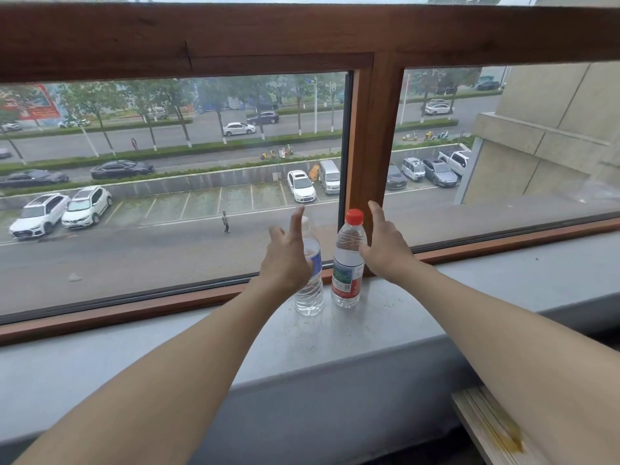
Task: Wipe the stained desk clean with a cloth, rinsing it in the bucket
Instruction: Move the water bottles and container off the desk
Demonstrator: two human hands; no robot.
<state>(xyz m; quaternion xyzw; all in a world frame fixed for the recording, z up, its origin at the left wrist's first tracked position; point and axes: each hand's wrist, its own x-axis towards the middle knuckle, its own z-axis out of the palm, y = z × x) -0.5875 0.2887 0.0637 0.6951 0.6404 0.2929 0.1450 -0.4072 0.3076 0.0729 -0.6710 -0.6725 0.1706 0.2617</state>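
Two panes in a wood-framed window (375, 129) fill most of the view, with a road and parked cars (87, 206) outside the glass. A grey sill (167, 347) runs full width below the frame. Both bare arms are stretched out over the sill toward its middle. Desk (483, 421): only a pale wooden corner shows at bottom right, below the sill and partly covered by the right forearm. A yellow stain (503, 434) sits on that corner, near its edge. Two plastic water bottles stand upright on the sill, just beside each other, at the foot of the window's centre post. The blue-label bottle (310, 293) is on the left and the red-label bottle (347, 276) on the right, topped by a red cap (354, 216). The left hand (287, 260) is in front of the blue-label bottle and hides its upper part. Its fingers (298, 218) are straight and spread, released, gripping nothing. Cannot tell whether the palm touches the bottle. The right hand (385, 250) is just right of the red-label bottle, its fingers (377, 213) likewise extended and released. Its thumb is at the bottle's shoulder, contact unclear.
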